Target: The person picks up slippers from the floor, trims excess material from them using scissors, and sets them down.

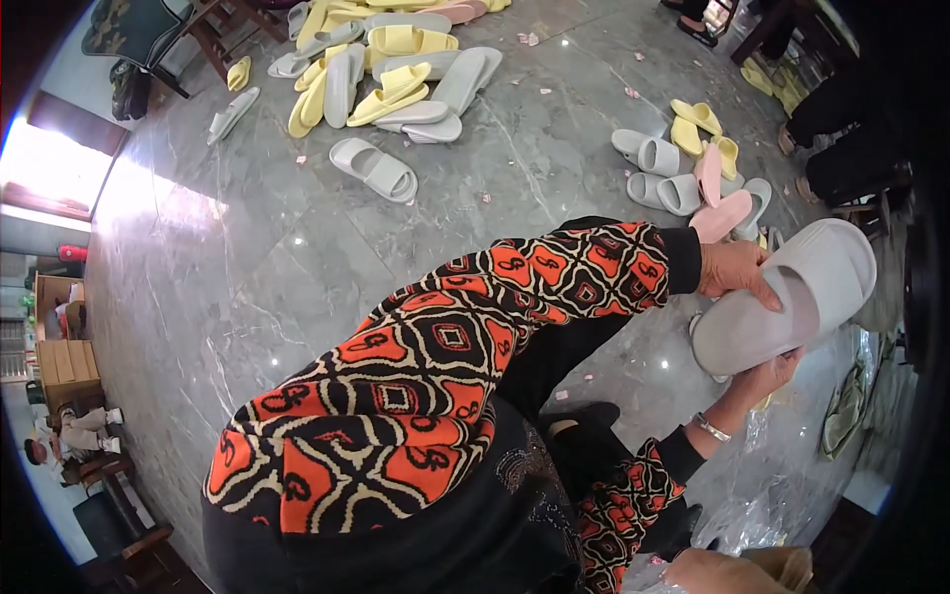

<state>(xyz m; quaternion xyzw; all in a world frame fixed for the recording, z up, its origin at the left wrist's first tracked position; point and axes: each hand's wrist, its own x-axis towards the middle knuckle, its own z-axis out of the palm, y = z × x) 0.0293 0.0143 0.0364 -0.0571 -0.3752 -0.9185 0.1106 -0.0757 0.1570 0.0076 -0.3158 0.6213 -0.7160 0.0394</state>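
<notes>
At the right, both my hands hold a light grey slide slipper [757, 337], its open strap facing up and its toe toward the upper right. What looks like the edge of a second grey slipper shows behind it; I cannot make out how the two lie together. My left hand [732, 269] is closed on the near side, with the thumb over the footbed beside the strap. From below, my right hand [764, 378] grips the heel end, its fingers partly hidden under the sole. A bracelet [711, 428] circles the right wrist.
Beyond my left hand lie grey slippers [661, 156], yellow slippers [685, 134] and pink slippers [720, 215]. A larger pile of yellow slippers [411, 40] and grey slippers [343, 84] covers the far floor [396, 257]. Clear plastic wrap [772, 495] lies near my right forearm. People's legs [851, 129] stand far right.
</notes>
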